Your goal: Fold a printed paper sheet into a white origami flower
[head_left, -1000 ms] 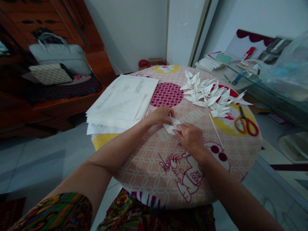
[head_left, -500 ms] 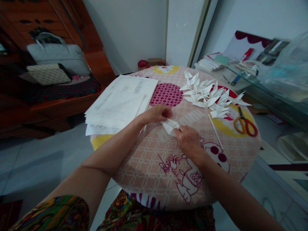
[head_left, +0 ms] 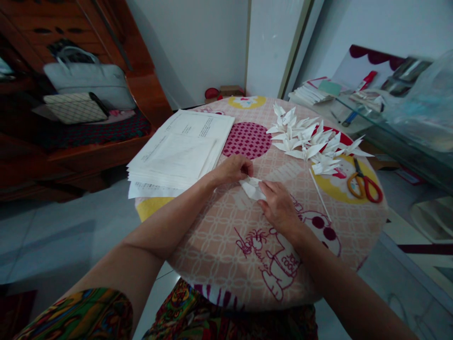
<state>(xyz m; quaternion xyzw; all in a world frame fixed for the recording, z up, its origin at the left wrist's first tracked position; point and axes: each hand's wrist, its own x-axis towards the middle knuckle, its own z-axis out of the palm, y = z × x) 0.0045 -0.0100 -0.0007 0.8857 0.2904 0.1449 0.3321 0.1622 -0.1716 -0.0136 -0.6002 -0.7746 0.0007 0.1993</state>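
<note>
- A small piece of folded white paper (head_left: 252, 190) is lying between the two hands, low over the middle of the bench (head_left: 212, 255).
- The right hand (head_left: 280, 203) is grasping the paper's right end, its thumb showing along the near edge and its fingers curling over the top.
- The left hand (head_left: 234, 169) is bending over the paper's far left end, its fingers curling inward and touching it; whether they are pinching it, I cannot tell.
- A patterned pink cloth (head_left: 201, 222) is covering the round bench, a line-drawn cartoon figure showing just below the right hand.
- A pile of printed sheets (head_left: 177, 156) is resting to the left, beyond the left forearm, with a smaller rectangle of paper (head_left: 189, 153) lying on top.
- A cluster of pointed paper shapes (head_left: 306, 139) is spreading over the far right part of the cloth.
- A thin white stick (head_left: 320, 195) is lying near the right hand, on its right.
- A pair of scissors (head_left: 360, 176) is lying near the right edge, its yellow and red handles pointing nearer the person.
- Farther off, a grey bag (head_left: 90, 79) and a checked purse (head_left: 74, 107) are sitting on a wooden seat (head_left: 141, 85) to the left.
- A clear plastic bag (head_left: 421, 101) is resting by a glass shelf (head_left: 392, 132) to the right.
</note>
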